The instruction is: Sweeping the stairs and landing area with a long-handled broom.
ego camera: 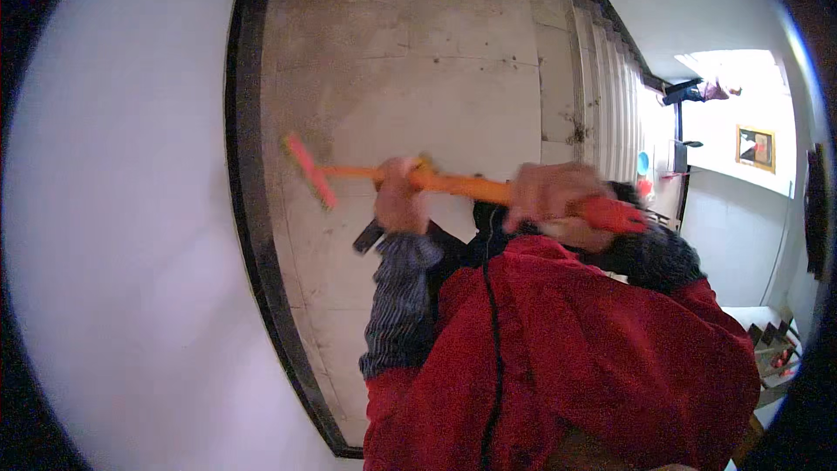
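Observation:
My left hand (pixel 400 199) and my right hand (pixel 562 199) are both closed around the orange handle (pixel 467 186) of a broom. The left hand grips nearer the head, and the right holds close to the red end grip (pixel 614 214). The broom's red head (pixel 310 170), with a yellow-green edge that looks like bristles, is over the tiled floor (pixel 405 104), near the left wall. Blur hides whether it touches the tiles. Both hands are blurred too.
A dark baseboard (pixel 242 163) runs along the white wall (pixel 124 209) at left. Ridged stair steps (pixel 611 78) border the floor on the right. Dark specks (pixel 575 134) lie by the step edge. A framed picture (pixel 755 149) hangs farther right. A black cord (pixel 494 327) crosses my red garment (pixel 588 340).

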Available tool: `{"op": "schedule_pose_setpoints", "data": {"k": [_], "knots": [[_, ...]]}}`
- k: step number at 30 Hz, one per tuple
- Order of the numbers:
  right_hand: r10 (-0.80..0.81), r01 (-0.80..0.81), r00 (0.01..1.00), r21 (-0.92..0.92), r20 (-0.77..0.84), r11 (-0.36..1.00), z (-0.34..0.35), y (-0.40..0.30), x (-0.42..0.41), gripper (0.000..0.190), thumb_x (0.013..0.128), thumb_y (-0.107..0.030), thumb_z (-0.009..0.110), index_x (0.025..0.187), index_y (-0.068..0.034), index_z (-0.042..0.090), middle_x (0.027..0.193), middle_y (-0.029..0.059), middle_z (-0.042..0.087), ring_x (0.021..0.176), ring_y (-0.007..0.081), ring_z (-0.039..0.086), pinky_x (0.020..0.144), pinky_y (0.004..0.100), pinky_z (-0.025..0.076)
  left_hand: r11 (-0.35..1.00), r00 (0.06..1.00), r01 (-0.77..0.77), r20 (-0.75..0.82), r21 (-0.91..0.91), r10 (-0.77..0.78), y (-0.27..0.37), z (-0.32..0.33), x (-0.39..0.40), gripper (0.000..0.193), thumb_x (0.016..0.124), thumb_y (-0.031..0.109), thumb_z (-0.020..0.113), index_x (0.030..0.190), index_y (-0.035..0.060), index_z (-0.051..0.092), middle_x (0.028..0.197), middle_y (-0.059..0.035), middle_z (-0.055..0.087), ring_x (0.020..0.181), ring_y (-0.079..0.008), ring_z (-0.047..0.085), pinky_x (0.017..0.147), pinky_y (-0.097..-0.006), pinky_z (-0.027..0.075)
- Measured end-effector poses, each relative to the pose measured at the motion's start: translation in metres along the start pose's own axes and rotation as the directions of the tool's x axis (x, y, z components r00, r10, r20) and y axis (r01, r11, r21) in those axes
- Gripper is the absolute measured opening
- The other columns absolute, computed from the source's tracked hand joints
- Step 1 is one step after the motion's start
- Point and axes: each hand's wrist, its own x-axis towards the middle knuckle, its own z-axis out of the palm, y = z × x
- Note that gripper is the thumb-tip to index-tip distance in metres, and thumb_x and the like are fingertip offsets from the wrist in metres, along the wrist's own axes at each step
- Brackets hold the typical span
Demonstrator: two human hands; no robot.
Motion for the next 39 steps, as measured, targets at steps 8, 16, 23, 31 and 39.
{"op": "schedule_pose_setpoints", "data": {"k": [8, 16, 23, 31, 39], "knots": [[0.404, -0.413, 0.909, 0.099, 0.101, 0.905, 0.115, 0.184, 0.121, 0.013, 0.081, -0.01, 0.067, 0.089, -0.003, 0.06, 0.089, 0.0082, 0.062, 0.083, 0.0171, 0.057, 0.076, 0.0319, 0.047, 0.714, 0.799, 0.511, 0.041, 0.478, -0.599, -0.175, -0.144, -0.036, 0.025, 0.079, 0.029, 0.062, 0.088, 0.0101, 0.049, 0.091, -0.0113, 0.053, 0.09, -0.0334, 0.056, 0.074, -0.0433, 0.048], [0.345, -0.443, 0.83, -0.141, -0.438, 0.885, 0.064, 0.038, 0.19, 0.012, 0.085, -0.015, 0.054, 0.079, -0.006, 0.049, 0.082, 0.0093, 0.052, 0.081, 0.0218, 0.048, 0.068, 0.0346, 0.045, 0.993, 0.971, 0.059, 0.226, 0.097, -0.08, -0.096, -0.045, 0.142, 0.032, 0.08, 0.013, 0.056, 0.112, 0.0164, 0.052, 0.109, -0.0097, 0.056, 0.098, -0.031, 0.059, 0.076, -0.0429, 0.052], [0.195, -0.207, 0.978, -0.209, -0.076, 0.956, 0.113, 0.001, 0.24, 0.026, 0.083, -0.016, 0.062, 0.063, -0.011, 0.045, 0.067, 0.0035, 0.046, 0.075, 0.0199, 0.048, 0.055, 0.0399, 0.059, 0.998, 0.973, 0.056, 0.226, 0.001, -0.055, -0.048, -0.131, 0.175, 0.031, 0.076, 0.014, 0.061, 0.106, 0.015, 0.051, 0.095, -0.0113, 0.056, 0.085, -0.0343, 0.06, 0.068, -0.0429, 0.051], [0.313, -0.244, 0.881, -0.226, 0.354, 0.943, 0.176, 0.167, 0.279, 0.023, 0.088, -0.027, 0.056, 0.08, -0.005, 0.057, 0.081, 0.007, 0.06, 0.073, 0.0219, 0.056, 0.064, 0.0356, 0.047, 0.878, 0.969, 0.245, -0.128, 0.41, -0.211, -0.193, -0.26, 0.05, 0.026, 0.077, 0.022, 0.067, 0.095, 0.0116, 0.052, 0.091, -0.0103, 0.057, 0.085, -0.0308, 0.06, 0.066, -0.0414, 0.05], [0.588, -0.59, 0.806, -0.02, -0.066, 0.807, 0.149, 0.17, 0.298, 0.006, 0.086, -0.008, 0.056, 0.083, -0.003, 0.055, 0.093, 0.012, 0.059, 0.088, 0.0237, 0.056, 0.074, 0.0371, 0.049, 0.857, 0.919, 0.372, -0.01, 0.357, -0.394, -0.252, -0.191, 0.088, 0.021, 0.082, 0.027, 0.058, 0.096, 0.0122, 0.052, 0.093, -0.0114, 0.057, 0.082, -0.0324, 0.06, 0.065, -0.0416, 0.051]]}}
